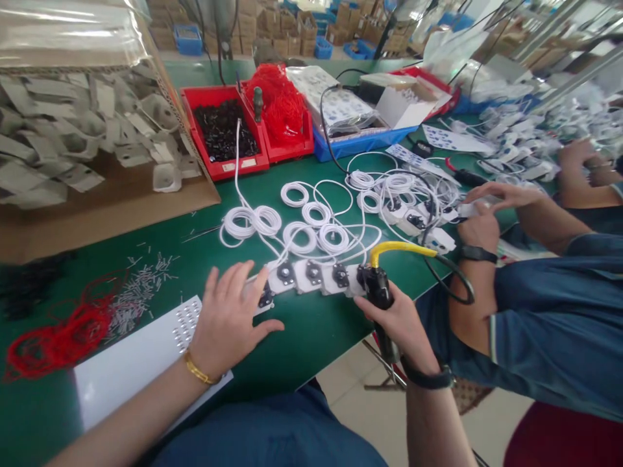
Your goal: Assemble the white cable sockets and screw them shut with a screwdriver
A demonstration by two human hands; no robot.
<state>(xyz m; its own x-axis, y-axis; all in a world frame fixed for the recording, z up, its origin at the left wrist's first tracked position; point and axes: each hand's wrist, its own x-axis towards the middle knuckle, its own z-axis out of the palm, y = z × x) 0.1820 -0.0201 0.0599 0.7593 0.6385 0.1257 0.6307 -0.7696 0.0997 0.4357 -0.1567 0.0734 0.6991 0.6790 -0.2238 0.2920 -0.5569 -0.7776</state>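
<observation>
My left hand (228,321) lies flat, fingers spread, on the left end of a row of white square parts (311,277) with black centres on the green table (302,337). My right hand (402,324) is wrapped round a black powered screwdriver (379,298) with a yellow hose (399,248), its tip at the right end of the row. White coiled cables (311,227) run from the parts across the table.
Red bins hold black pieces (224,133) and red ties (280,107). A cardboard box (82,162) of grey card pieces stands left. A white sheet (141,357), small metal pins (139,292) and red ties (58,337) lie near left. A person in blue (535,292) works at my right.
</observation>
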